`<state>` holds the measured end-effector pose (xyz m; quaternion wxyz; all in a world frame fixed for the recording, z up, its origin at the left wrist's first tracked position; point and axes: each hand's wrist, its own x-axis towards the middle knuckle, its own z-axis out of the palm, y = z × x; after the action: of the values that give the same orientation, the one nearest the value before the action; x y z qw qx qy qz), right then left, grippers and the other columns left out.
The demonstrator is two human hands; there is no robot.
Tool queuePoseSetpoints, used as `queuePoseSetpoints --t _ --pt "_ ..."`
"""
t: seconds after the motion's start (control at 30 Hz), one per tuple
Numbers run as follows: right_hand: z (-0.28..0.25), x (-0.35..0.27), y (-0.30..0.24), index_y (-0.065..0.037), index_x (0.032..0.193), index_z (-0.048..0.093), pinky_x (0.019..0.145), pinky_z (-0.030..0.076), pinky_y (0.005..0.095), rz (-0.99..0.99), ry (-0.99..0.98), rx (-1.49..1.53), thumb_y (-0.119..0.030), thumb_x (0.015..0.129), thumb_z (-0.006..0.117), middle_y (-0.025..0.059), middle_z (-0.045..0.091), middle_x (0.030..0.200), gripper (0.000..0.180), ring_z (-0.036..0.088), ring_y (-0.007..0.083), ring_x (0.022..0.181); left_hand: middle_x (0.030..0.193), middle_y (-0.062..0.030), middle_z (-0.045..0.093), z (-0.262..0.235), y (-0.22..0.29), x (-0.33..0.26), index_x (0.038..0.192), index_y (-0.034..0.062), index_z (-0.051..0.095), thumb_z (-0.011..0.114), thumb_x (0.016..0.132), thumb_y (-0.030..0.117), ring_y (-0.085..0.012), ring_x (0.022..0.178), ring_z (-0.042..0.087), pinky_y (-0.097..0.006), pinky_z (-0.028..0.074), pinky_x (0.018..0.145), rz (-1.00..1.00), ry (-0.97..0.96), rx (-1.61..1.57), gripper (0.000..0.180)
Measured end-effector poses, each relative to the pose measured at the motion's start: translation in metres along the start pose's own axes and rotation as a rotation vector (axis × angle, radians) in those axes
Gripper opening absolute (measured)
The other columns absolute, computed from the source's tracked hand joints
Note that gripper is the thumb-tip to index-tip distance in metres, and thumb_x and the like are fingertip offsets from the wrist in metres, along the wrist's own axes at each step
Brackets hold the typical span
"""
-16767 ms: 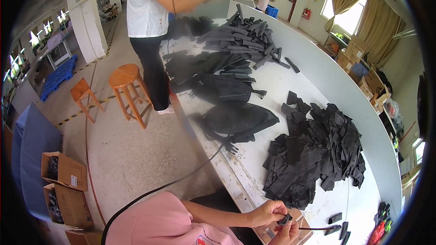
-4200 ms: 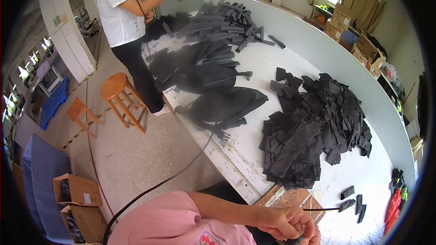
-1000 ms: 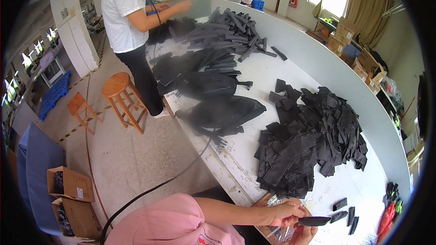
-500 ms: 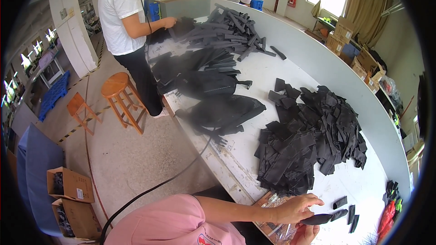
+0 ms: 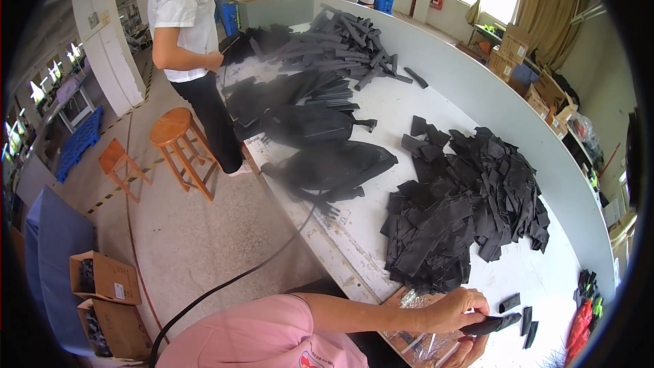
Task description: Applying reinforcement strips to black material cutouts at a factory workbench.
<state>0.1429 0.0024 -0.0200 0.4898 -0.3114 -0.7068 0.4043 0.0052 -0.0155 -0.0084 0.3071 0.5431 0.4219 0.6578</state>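
A short black fabric piece (image 5: 482,328) is held above the near right end of the white table. My left hand (image 5: 455,311), reaching in from the left, pinches its upper side between thumb and curled fingers. My right hand (image 5: 466,352) comes up from the lower edge, its fingers closed around the lower side of the same piece. Just beyond lie several small black rolled pieces (image 5: 509,302) on the table. Under my hands is a brown board (image 5: 436,347) with crinkled clear film (image 5: 417,307). A large heap of flat black fabric pieces (image 5: 470,204) sits beyond.
Black mesh-like bundles (image 5: 334,167) and a pile of black tubes (image 5: 347,48) lie farther along the white table (image 5: 381,116). A co-worker in a white shirt (image 5: 184,20) stands at its left side near a wooden stool (image 5: 178,129). A black cable (image 5: 252,272) crosses at left.
My left hand's fingers have closed down onto the black piece, and both hands have shifted slightly right with it. The co-worker's arm has drawn back from the tube pile.
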Motion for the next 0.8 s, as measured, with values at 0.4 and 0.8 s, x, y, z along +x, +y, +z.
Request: queuePoseSetpoints --t 0.4,0.8 --pt "0.003 0.007 0.014 0.004 0.076 0.054 0.052 0.040 0.0332 -0.092 -0.052 -0.460 0.000 0.076 0.049 0.0152 0.053 0.067 0.007 0.053 0.0311 0.058 0.092 -0.0047 0.057 -0.012 -0.032 -0.007 0.098 -0.0013 0.056 0.059 0.077 0.005 -0.0095 0.086 0.052 -0.023 0.042 0.074 -0.189 -0.155 -0.255 0.022" --pt "-0.005 -0.015 0.045 -0.002 0.072 0.055 0.050 0.041 0.0326 0.044 -0.051 -0.301 -0.006 0.077 0.057 0.0121 0.052 0.064 0.006 0.053 0.0280 0.056 0.080 -0.0093 0.057 0.009 -0.017 0.031 0.085 0.0012 0.059 0.064 0.072 0.010 -0.0170 0.078 0.053 -0.025 0.042 0.070 -0.325 -0.635 0.150 0.016"
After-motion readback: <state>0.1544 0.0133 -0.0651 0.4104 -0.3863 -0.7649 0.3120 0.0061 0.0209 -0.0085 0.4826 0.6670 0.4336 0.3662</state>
